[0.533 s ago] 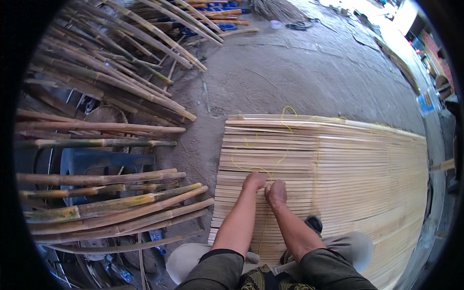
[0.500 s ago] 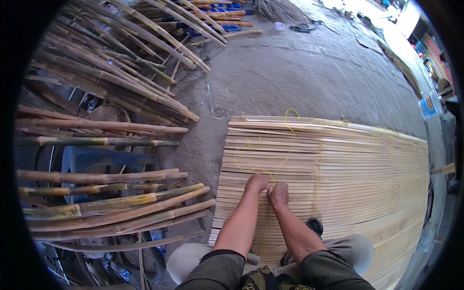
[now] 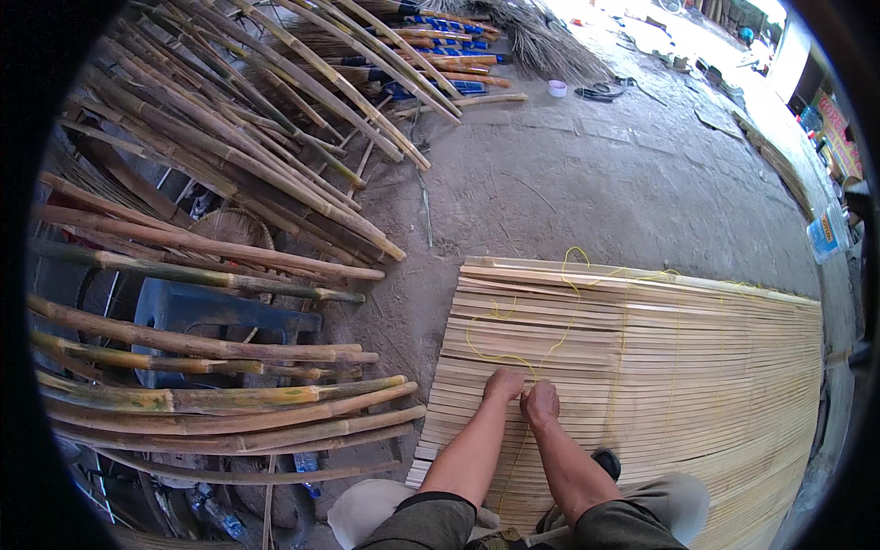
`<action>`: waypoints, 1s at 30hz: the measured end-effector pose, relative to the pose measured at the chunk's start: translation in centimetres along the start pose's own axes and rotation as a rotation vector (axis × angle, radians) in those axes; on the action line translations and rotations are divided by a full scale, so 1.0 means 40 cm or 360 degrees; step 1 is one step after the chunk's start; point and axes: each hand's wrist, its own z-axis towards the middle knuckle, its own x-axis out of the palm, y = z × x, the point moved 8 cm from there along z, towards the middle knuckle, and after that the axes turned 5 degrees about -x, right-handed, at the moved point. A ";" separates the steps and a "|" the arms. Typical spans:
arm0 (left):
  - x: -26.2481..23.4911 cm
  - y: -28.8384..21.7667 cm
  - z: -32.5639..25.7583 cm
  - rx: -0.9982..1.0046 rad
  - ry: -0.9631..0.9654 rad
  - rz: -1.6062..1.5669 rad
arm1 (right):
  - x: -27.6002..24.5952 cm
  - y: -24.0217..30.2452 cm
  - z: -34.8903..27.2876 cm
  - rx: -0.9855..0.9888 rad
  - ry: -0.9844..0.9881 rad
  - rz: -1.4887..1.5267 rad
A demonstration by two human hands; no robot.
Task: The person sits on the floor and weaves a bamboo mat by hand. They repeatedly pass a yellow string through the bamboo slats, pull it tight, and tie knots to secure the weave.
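A mat of thin pale bamboo slats (image 3: 715, 394) lies on the ground in front of me and under my legs. My left hand (image 3: 503, 384) is closed low over its left part, pinching a thin yellow string (image 3: 495, 356). Close beside it, my right hand (image 3: 541, 403) is also closed, fingers bent in at the same string. Loose string curls across the slats beyond both hands. A finer line of it runs down the mat between my forearms. My fingers hide exactly how the string sits between them.
Long bamboo poles (image 3: 302, 400) are stacked at the left, over a blue plastic stool (image 3: 229, 307). Brooms with orange handles (image 3: 458, 62) lie at the far left. A tape roll (image 3: 557, 89) and dark scissors (image 3: 600, 93) rest beyond the mat. A plastic bucket (image 3: 828, 235) stands far right.
The whole view has shifted, so the mat and poles sit lower and further right in the picture. Both hands stay at nearly the same spot on the mat, still closed at the string.
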 end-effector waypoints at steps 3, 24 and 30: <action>-0.008 0.010 -0.010 -0.0138 -0.0073 -0.0303 | -0.017 -0.005 -0.008 0.0048 -0.0078 -0.0012; 0.004 0.041 -0.039 -0.0458 -0.0069 -0.0565 | -0.017 -0.028 -0.020 -0.0070 -0.0526 0.0089; -0.018 0.029 -0.069 -0.0576 -0.0110 -0.0551 | 0.001 -0.047 0.012 -0.0110 -0.0394 0.0046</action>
